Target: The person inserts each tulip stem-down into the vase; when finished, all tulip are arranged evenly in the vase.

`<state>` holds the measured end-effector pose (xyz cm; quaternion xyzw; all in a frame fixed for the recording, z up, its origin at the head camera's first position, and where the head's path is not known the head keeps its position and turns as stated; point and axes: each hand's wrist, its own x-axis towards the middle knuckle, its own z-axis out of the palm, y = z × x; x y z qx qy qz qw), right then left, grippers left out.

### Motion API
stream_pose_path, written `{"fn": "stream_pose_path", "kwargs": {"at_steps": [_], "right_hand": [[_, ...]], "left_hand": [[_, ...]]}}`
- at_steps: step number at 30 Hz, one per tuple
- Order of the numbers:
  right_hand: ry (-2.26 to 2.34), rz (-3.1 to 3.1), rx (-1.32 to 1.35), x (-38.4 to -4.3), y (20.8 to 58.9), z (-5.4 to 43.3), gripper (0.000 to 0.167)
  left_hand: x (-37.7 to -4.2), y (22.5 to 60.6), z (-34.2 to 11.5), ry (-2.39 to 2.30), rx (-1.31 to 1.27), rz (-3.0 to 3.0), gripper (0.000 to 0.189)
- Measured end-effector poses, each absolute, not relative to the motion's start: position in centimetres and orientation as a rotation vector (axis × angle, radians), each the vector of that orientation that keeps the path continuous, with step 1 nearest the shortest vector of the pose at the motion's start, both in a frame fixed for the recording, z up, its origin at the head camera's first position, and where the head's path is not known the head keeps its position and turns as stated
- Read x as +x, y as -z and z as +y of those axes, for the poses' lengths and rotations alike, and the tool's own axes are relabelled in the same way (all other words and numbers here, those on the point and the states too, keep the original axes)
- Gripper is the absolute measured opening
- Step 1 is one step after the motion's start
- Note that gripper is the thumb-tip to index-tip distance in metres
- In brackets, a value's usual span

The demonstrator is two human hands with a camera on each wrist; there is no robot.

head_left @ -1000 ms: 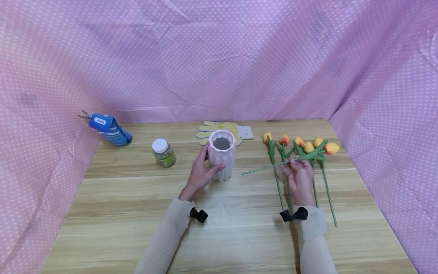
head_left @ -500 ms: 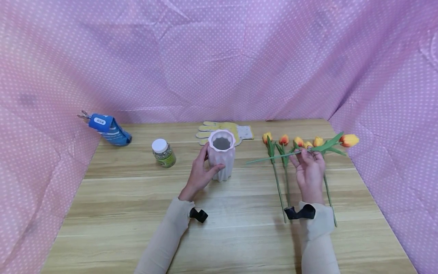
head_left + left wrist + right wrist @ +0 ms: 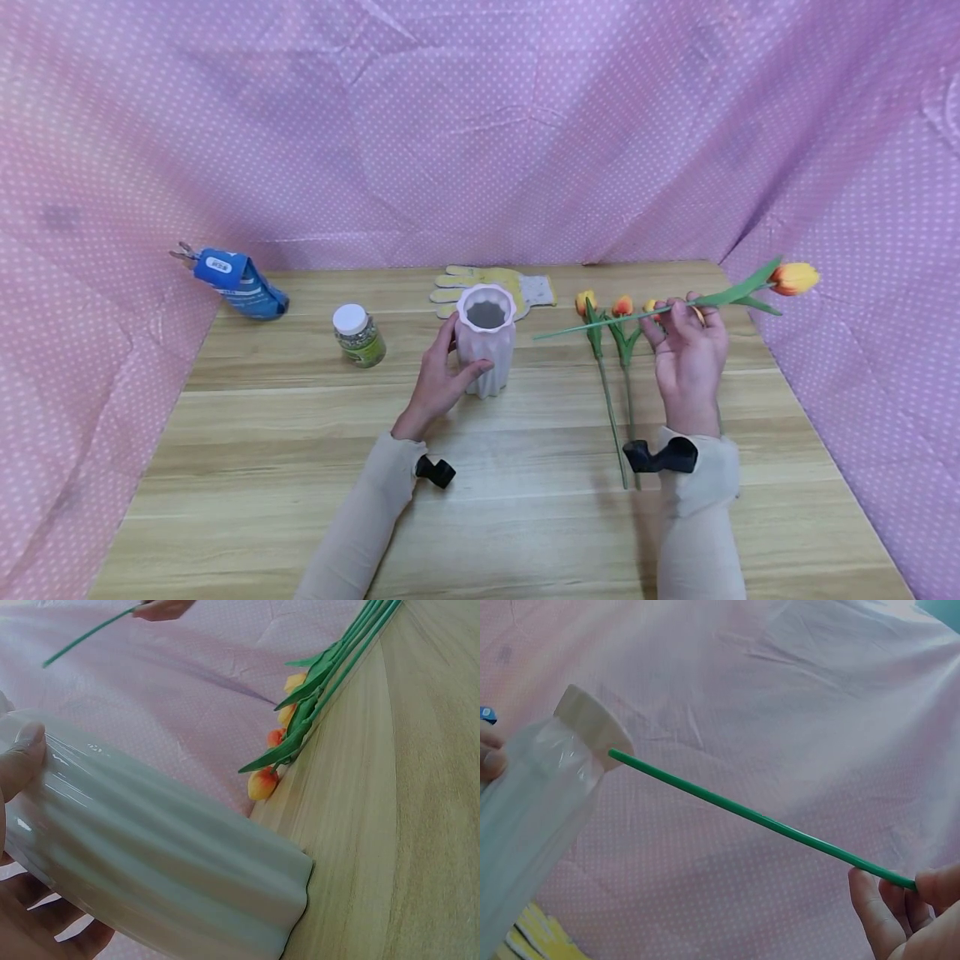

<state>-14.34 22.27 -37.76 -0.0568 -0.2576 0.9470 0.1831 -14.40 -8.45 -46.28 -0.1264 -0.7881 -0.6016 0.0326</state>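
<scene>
A white fluted vase (image 3: 487,358) stands upright near the middle of the table, its scalloped mouth facing up. My left hand (image 3: 438,379) grips it from the left side, thumb across the front; in the left wrist view the thumb and fingers wrap the vase (image 3: 165,840). On the right, my right hand (image 3: 690,358) pinches the green stem of an artificial tulip (image 3: 795,279) and holds it raised, almost level. Its yellow-orange bloom points right, and the bare stem end points left toward the vase. In the right wrist view the stem (image 3: 765,821) overlaps the rim's edge.
Several more tulips (image 3: 628,383) lie on the table beneath the right hand, partly hidden by it. Behind the vase is a yellow-and-white work glove (image 3: 536,290). To the left stand a white-capped jar (image 3: 360,337) and a blue pouch (image 3: 243,283) with a metal tool end sticking out.
The right hand has lifted its tulip off the others and moved it up and to the right, bloom rising clear of the pile. Left hand and vase have stayed put.
</scene>
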Motion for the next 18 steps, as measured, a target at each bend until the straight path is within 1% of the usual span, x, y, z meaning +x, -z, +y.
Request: {"fn": "stream_pose_path", "kwargs": {"at_steps": [8, 18], "right_hand": [[-2.632, -0.736, -0.080, -14.8, 35.9, 21.3, 0.016], [-2.628, -0.789, -0.030, -15.8, 34.3, 19.9, 0.011]], "left_hand": [[-14.4, 46.3, -8.5, 1.833, -0.388, -2.433, 0.087], [-14.5, 46.3, -8.5, 1.846, -0.384, -2.439, 0.087]]}}
